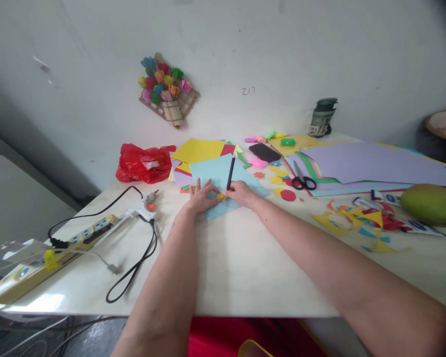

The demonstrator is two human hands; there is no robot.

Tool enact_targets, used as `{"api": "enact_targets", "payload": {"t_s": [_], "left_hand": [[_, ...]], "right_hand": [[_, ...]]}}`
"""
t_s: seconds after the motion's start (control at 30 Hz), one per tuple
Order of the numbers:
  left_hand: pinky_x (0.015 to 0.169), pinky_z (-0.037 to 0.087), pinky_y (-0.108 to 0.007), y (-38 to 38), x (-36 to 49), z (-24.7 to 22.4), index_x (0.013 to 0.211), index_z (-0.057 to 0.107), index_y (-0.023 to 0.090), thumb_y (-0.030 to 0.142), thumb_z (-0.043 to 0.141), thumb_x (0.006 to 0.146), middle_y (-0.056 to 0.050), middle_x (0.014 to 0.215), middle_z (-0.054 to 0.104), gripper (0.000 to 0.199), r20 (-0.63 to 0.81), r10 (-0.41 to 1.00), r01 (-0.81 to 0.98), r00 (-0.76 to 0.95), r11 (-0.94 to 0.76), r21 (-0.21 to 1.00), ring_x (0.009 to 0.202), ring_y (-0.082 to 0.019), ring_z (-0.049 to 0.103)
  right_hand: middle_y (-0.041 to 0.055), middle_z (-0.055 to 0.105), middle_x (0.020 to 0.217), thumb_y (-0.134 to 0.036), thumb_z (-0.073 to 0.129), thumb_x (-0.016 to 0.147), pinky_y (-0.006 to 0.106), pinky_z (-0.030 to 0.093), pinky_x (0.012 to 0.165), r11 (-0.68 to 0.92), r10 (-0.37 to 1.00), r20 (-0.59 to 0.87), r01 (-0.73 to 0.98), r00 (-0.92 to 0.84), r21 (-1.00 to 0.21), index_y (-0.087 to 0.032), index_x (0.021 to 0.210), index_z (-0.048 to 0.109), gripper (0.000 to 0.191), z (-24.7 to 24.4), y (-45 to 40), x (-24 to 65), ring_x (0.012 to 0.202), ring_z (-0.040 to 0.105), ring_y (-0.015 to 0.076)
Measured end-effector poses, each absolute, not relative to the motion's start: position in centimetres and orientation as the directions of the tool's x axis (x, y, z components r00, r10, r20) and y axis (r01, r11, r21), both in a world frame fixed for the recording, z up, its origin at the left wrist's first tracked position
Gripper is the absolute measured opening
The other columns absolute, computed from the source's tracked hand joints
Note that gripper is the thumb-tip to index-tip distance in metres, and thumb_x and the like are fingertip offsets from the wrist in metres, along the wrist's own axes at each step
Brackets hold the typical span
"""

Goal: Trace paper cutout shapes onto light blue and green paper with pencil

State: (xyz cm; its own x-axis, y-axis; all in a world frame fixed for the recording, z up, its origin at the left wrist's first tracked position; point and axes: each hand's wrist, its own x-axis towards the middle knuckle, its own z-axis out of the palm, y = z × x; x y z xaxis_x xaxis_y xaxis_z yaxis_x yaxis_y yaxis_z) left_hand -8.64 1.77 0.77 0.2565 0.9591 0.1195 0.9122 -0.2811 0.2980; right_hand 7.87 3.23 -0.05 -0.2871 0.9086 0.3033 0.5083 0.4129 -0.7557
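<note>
Through the head camera I have my right hand [240,193] closed on a black pen [231,172], which stands nearly upright over a light blue sheet [211,171]. My left hand [202,197] is at a small yellow piece [222,197] lying on that sheet: the thumb and index finger come in close to it while the other fingers spread. I cannot tell whether they pinch it or only press it down.

The sheet lies on the desk [252,267], and faint curved lines show on it near the pen. I judge the step in hand to be marking around the yellow piece, though my fingers hide the tip and I can't confirm contact. A further stroke would call for steady pressure from the left fingers, with the pen guided close along the edge so the piece doesn't slip.

Beyond the sheet's right side are cut paper circles [288,195], scissors [304,182] and a phone [265,152]. Yellow scraps [334,224] lie nearer to me, off to the right. A red bag [143,163] sits at the back left.
</note>
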Motion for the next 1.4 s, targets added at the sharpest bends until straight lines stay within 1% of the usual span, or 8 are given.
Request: {"api": "enact_targets", "payload": {"t_s": [0.27, 0.37, 0.57, 0.7, 0.87, 1.2, 1.4], "left_hand": [[0.093, -0.003, -0.054, 1.57, -8.46, 1.0, 0.09, 0.051, 0.032, 0.055, 0.05, 0.065, 0.005, 0.134, 0.021, 0.034, 0.123, 0.96, 0.911, 0.252, -0.278, 0.306, 0.121, -0.027, -0.009], [0.092, -0.003, -0.054, 1.55, -8.44, 1.03, 0.09, 0.051, 0.032, 0.056, 0.049, 0.064, 0.005, 0.134, 0.021, 0.035, 0.126, 0.96, 0.91, 0.251, -0.278, 0.308, 0.121, -0.028, -0.009], [0.093, -0.003, -0.054, 1.51, -8.37, 1.14, 0.09, 0.051, 0.032, 0.055, 0.049, 0.065, 0.005, 0.134, 0.022, 0.034, 0.114, 0.963, 0.914, 0.246, -0.269, 0.302, 0.121, -0.027, -0.008], [0.093, -0.003, -0.054, 1.55, -8.39, 1.11, 0.09, 0.051, 0.032, 0.055, 0.049, 0.064, 0.006, 0.134, 0.022, 0.034, 0.11, 0.963, 0.915, 0.245, -0.267, 0.302, 0.121, -0.027, -0.009], [0.093, -0.004, -0.053, 1.62, -8.51, 1.01, 0.091, 0.051, 0.033, 0.056, 0.048, 0.064, 0.009, 0.134, 0.02, 0.035, 0.111, 0.962, 0.912, 0.251, -0.273, 0.306, 0.121, -0.026, -0.01], [0.094, -0.004, -0.053, 1.54, -8.43, 1.06, 0.091, 0.051, 0.032, 0.055, 0.048, 0.065, 0.008, 0.134, 0.02, 0.035, 0.1, 0.964, 0.917, 0.246, -0.264, 0.3, 0.121, -0.026, -0.01], [0.094, -0.004, -0.053, 1.56, -8.45, 1.05, 0.09, 0.051, 0.032, 0.055, 0.049, 0.065, 0.008, 0.134, 0.02, 0.035, 0.104, 0.965, 0.917, 0.242, -0.262, 0.3, 0.121, -0.026, -0.009]], "right_hand": [[0.0006, 0.057, 0.06, -0.029, 0.051, 0.063, 0.018, 0.035, 0.05, 0.413, 0.909, 0.303, 0.527, -0.286, -0.742, -0.013, 0.067, 0.059, 0.018, -0.13, 3.3, 7.8, 0.056, 0.048, 0.0091], [0.0003, 0.057, 0.06, -0.031, 0.051, 0.064, 0.018, 0.035, 0.051, 0.394, 0.919, 0.288, 0.572, -0.27, -0.72, -0.014, 0.066, 0.059, 0.018, -0.02, 3.25, 7.77, 0.057, 0.049, 0.0097], [0.0004, 0.06, 0.065, -0.035, 0.051, 0.064, 0.021, 0.038, 0.058, 0.376, 0.927, 0.277, 0.645, -0.255, -0.665, -0.017, 0.068, 0.06, 0.02, 0.1, 3.28, 7.84, 0.063, 0.053, 0.0115], [0.0006, 0.062, 0.068, -0.034, 0.051, 0.065, 0.02, 0.038, 0.059, 0.378, 0.926, 0.283, 0.625, -0.251, -0.683, -0.018, 0.071, 0.061, 0.02, -0.2, 3.49, 7.86, 0.065, 0.053, 0.0115], [0.0007, 0.061, 0.066, -0.032, 0.052, 0.064, 0.02, 0.038, 0.056, 0.367, 0.93, 0.285, 0.618, -0.232, -0.696, -0.017, 0.069, 0.06, 0.019, -0.26, 3.54, 7.9, 0.063, 0.052, 0.0112], [0.0017, 0.06, 0.064, -0.028, 0.051, 0.063, 0.018, 0.036, 0.052, 0.344, 0.939, 0.269, 0.593, -0.214, -0.728, -0.014, 0.067, 0.06, 0.017, 0.23, 3.19, 7.99, 0.06, 0.051, 0.0102], [0.0019, 0.059, 0.063, -0.027, 0.051, 0.063, 0.018, 0.036, 0.053, 0.349, 0.937, 0.287, 0.602, -0.201, -0.718, -0.014, 0.066, 0.06, 0.016, 0.18, 3.35, 8.01, 0.059, 0.051, 0.0102]]}}
